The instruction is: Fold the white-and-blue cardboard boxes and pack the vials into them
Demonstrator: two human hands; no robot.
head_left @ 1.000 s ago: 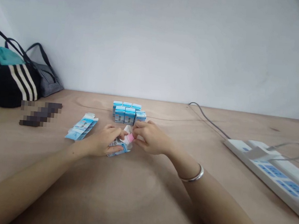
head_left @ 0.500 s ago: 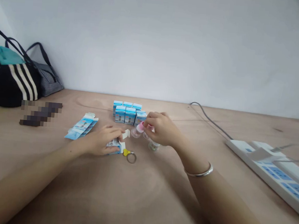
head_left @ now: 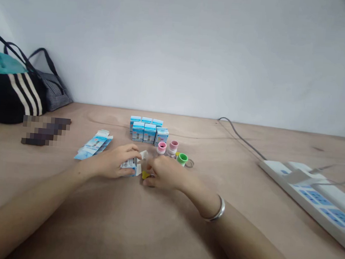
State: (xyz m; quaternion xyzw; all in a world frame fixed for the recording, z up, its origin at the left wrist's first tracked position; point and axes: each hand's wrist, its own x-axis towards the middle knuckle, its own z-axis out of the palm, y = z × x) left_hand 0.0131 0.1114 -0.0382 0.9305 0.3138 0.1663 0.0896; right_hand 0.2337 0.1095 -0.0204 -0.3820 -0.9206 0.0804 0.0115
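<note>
Holding a blue-and-white carton (head_left: 130, 166) in the left hand (head_left: 111, 162).
Right hand (head_left: 163, 173) curls over a yellow piece (head_left: 145, 175) beside the carton, grip unclear.

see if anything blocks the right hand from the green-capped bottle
Nothing visible does: only the wooden table top lies between the right hand and the green-capped bottle.

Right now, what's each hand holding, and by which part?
Left hand holds a small blue-and-white carton by its near end, fingers on top. Right hand covers a yellow item; can't tell if it's gripped.
</note>
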